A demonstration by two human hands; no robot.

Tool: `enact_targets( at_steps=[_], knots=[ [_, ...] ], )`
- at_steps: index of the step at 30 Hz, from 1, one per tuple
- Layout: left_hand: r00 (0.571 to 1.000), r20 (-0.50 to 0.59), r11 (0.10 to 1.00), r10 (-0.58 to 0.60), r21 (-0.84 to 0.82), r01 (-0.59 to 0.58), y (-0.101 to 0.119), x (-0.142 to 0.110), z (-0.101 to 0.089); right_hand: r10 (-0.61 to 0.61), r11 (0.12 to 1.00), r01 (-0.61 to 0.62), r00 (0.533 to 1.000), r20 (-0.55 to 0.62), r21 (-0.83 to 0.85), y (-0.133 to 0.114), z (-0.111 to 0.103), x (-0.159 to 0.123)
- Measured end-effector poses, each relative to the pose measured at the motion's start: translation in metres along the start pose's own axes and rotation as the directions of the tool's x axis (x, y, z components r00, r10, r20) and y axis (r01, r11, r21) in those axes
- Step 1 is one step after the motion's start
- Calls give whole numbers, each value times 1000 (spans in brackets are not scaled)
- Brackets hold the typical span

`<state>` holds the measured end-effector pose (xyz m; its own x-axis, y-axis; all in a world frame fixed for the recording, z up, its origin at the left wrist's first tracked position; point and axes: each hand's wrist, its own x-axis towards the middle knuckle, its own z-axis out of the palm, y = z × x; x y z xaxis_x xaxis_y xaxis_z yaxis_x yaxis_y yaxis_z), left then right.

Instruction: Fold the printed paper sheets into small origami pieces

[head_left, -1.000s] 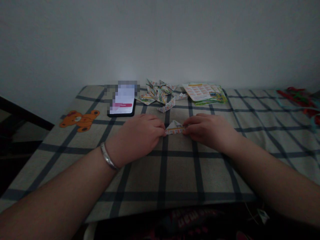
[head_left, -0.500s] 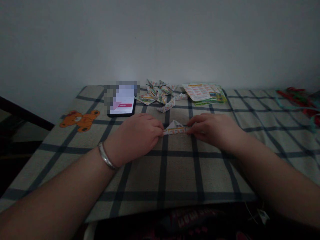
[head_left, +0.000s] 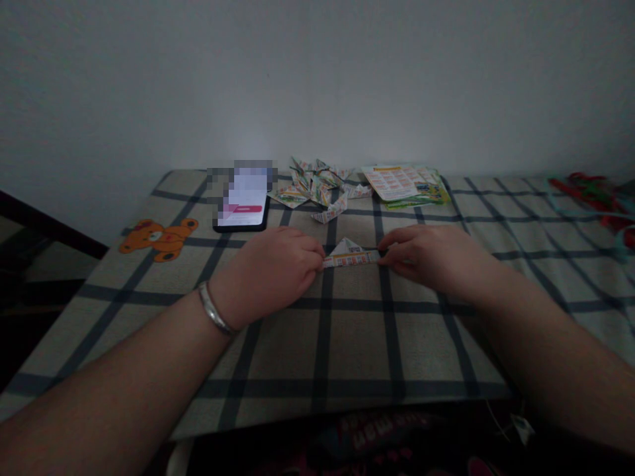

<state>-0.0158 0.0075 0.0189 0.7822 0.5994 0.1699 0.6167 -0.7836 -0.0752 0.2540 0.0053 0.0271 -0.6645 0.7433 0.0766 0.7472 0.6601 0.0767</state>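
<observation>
Between my hands lies a folded paper piece (head_left: 351, 258), a printed strip with a small white triangle standing up from its far edge. My left hand (head_left: 282, 274), with a silver bangle on the wrist, pinches the strip's left end. At the right end, my right hand (head_left: 421, 258) holds the strip's tip between thumb and fingers. Just beyond are several folded paper pieces (head_left: 320, 185) in a loose heap. To their right is a stack of printed paper sheets (head_left: 401, 185).
A lit phone (head_left: 245, 201), partly pixelated, stands at the back left. An orange bear cut-out (head_left: 161, 239) lies on the checked tablecloth (head_left: 278, 370). Red and pale blue items (head_left: 595, 198) sit at the far right. A pale wall (head_left: 317, 79) rises behind the table.
My right hand has shifted slightly right toward the strip's tip, so more of the printed strip shows. My left hand is almost unmoved.
</observation>
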Motion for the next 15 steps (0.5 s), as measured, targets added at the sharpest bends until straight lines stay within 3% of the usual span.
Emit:
enact_targets(
  at_steps=[11, 15],
  knots=[
    [999, 1, 998, -34, -44, 34, -1, -1, 3, 21, 1000, -21, 1000, 17, 0, 0, -1, -1],
    [998, -6, 995, -68, -80, 67, -1, 0, 6, 124, 992, -125, 992, 27, 25, -2, -1, 3]
  ],
)
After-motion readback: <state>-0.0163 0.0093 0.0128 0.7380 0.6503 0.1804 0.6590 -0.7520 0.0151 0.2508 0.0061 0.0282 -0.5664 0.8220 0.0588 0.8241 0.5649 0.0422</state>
